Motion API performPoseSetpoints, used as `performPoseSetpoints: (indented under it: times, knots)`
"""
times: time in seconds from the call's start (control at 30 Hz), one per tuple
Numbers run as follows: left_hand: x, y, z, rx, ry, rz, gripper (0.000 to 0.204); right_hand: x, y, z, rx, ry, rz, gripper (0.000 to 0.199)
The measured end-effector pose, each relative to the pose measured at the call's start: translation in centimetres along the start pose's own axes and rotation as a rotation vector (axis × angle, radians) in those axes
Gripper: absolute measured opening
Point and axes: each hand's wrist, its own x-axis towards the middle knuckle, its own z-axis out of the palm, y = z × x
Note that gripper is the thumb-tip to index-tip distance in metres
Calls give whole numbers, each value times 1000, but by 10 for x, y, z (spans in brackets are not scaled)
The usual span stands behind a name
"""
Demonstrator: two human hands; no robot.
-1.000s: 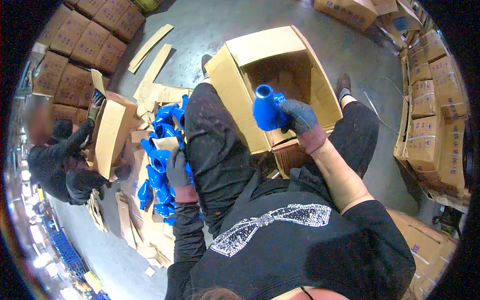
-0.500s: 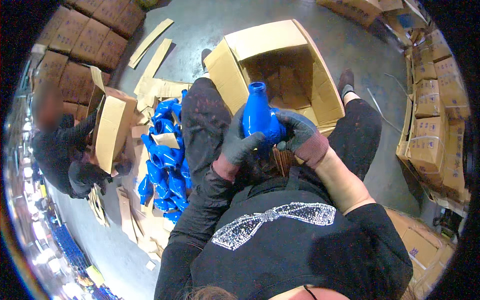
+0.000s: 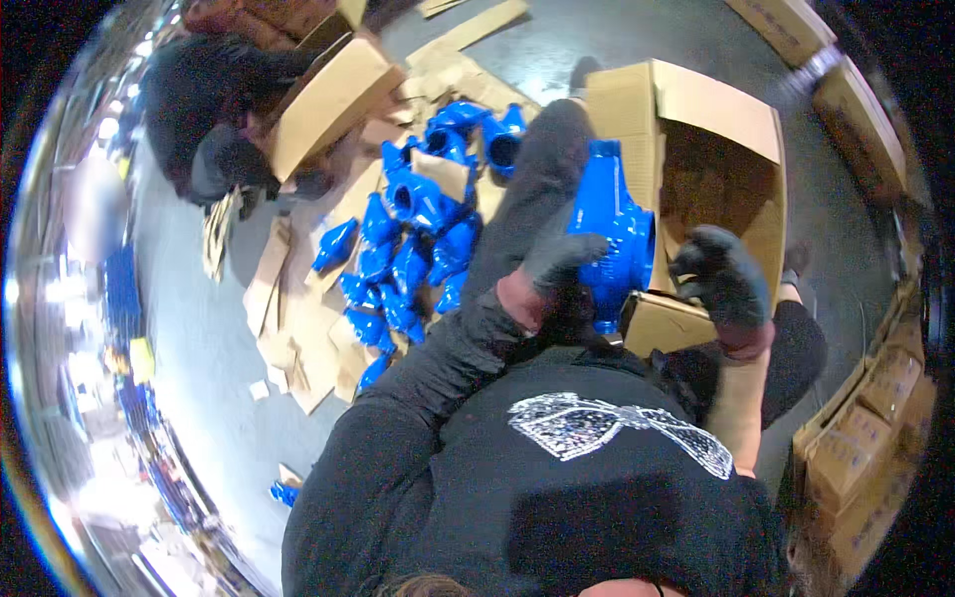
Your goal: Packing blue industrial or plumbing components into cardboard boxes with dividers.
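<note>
A blue cast-metal valve body is held upright over my lap, at the near edge of an open cardboard box. My left hand, in a dark glove, grips its lower left side. My right hand, also gloved, rests on the box's near flap just right of the valve; whether it touches the valve I cannot tell. I sit with a dark-trousered leg stretched toward the box.
A pile of several blue valve bodies lies on flattened cardboard to my left. Another person in dark clothes bends over an open box at upper left. Stacked cartons line the right side.
The view swung left and tilted. The valve has come down from chest height to the box's edge, and my right hand has shifted off it onto the box flap.
</note>
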Motion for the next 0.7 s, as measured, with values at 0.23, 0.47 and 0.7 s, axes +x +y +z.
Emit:
performPoseSetpoints:
  times: [0.23, 0.47, 0.7]
  knots:
    - [-78, 50, -113, -145, 508, 378, 64, 15, 10, -22, -3, 247, -54, 36]
    - [-130, 38, -252, -177, 505, 505, 51, 27, 27, -33, 78, 164, -64, 40]
    - [-123, -2, -312, -282, 786, 472, 47, 28, 40, -59, 352, 175, -27, 39]
